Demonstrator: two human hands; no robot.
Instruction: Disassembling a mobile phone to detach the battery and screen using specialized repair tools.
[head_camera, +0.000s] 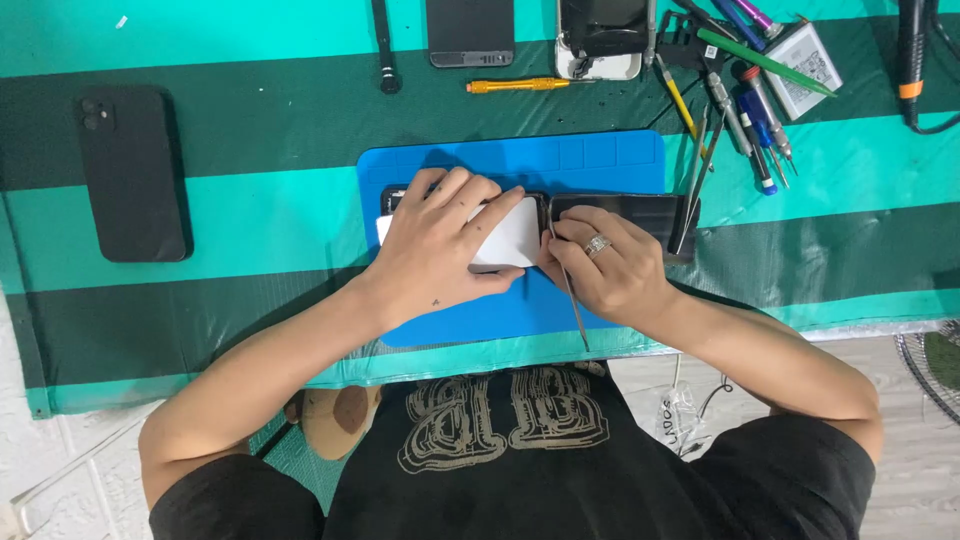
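A white phone body (508, 240) lies on the blue work mat (520, 160), with its dark screen panel (640, 212) folded out to the right. My left hand (440, 245) presses flat on top of the white phone body, fingers spread. My right hand (610, 270), with a ring on one finger, holds a thin metal tool (572, 300) whose tip sits at the seam between phone body and screen panel.
A black phone (132, 172) lies face down at the left. At the back are another dark phone (470, 30), an opened phone (603, 38), an orange-handled screwdriver (520, 86), several screwdrivers and tweezers (745, 105), and a battery (808, 62). The table's front edge is close to my body.
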